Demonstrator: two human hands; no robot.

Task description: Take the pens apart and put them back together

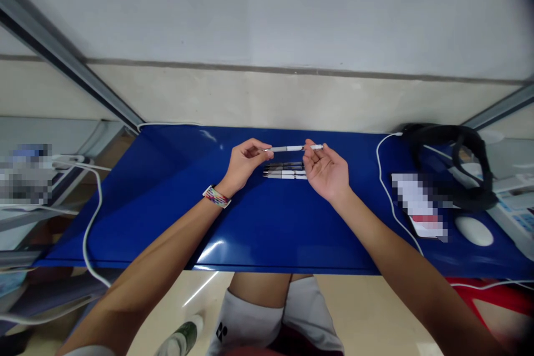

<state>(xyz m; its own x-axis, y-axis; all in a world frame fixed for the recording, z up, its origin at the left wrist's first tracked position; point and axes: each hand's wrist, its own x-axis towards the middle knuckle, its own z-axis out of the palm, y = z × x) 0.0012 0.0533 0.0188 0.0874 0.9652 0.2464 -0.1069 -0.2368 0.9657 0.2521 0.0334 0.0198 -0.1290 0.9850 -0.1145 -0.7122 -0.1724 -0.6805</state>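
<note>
A white and grey pen (287,148) is held level above the blue table (167,200). My left hand (246,161) pinches its tip end between thumb and fingers. At the other end, my right hand (327,169), palm turned up, has its curled fingers and thumb around the pen's white end. Several more pens (283,173) lie side by side on the table just below, tips to the left. My right fingers cover their right ends. A multicoloured band circles my left wrist.
On the right lie a black headset-like strap (454,161), a phone (419,206), a white computer mouse (474,231) and a white cable (386,183). Another white cable (89,222) hangs at the left edge. A pale wall (258,94) rises behind the table. A bottle (183,336) is below.
</note>
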